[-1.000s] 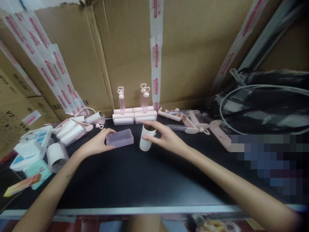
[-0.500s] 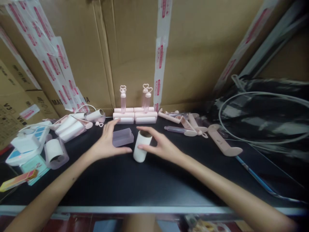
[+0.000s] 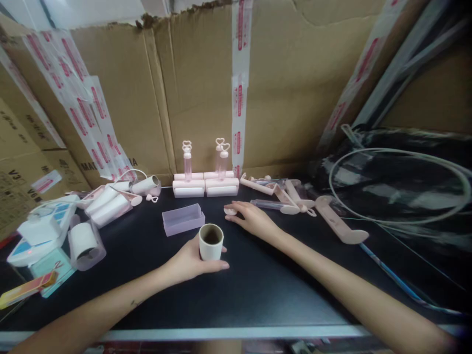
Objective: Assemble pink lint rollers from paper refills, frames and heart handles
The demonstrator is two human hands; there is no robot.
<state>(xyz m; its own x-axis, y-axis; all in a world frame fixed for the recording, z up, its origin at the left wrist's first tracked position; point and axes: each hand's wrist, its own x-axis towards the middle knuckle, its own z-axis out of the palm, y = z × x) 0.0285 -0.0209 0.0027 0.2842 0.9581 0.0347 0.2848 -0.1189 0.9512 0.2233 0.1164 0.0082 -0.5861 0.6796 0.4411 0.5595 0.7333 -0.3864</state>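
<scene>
My left hand point(image 3: 187, 261) is closed around a white paper roll point(image 3: 210, 251), which stands upright with its hollow brown core facing up. Farther out, my right hand point(image 3: 251, 219) pinches a small, pale round piece point(image 3: 230, 212), partly hidden under the fingers, at the tabletop. Behind the roll lies a translucent lilac tray point(image 3: 184, 226), open side up and apart from both hands. Two pink roller holders point(image 3: 189, 184) with white rolls stand at the back, and slim pink tubes with heart-shaped tops point(image 3: 187, 164) rise behind them.
At left lie more white rolls point(image 3: 110, 210), a power strip point(image 3: 40, 241) and a teal box point(image 3: 53, 270). Pink handles and clear tubes point(image 3: 271, 203) are heaped right of centre, near a loose pink handle point(image 3: 341, 221). A white cable loop point(image 3: 332, 182) hangs at right. Cardboard point(image 3: 199, 88) walls the back.
The white roll has passed from my right hand to my left and come nearer. My right hand has moved right onto the small round piece. The lilac tray now lies free of my left hand.
</scene>
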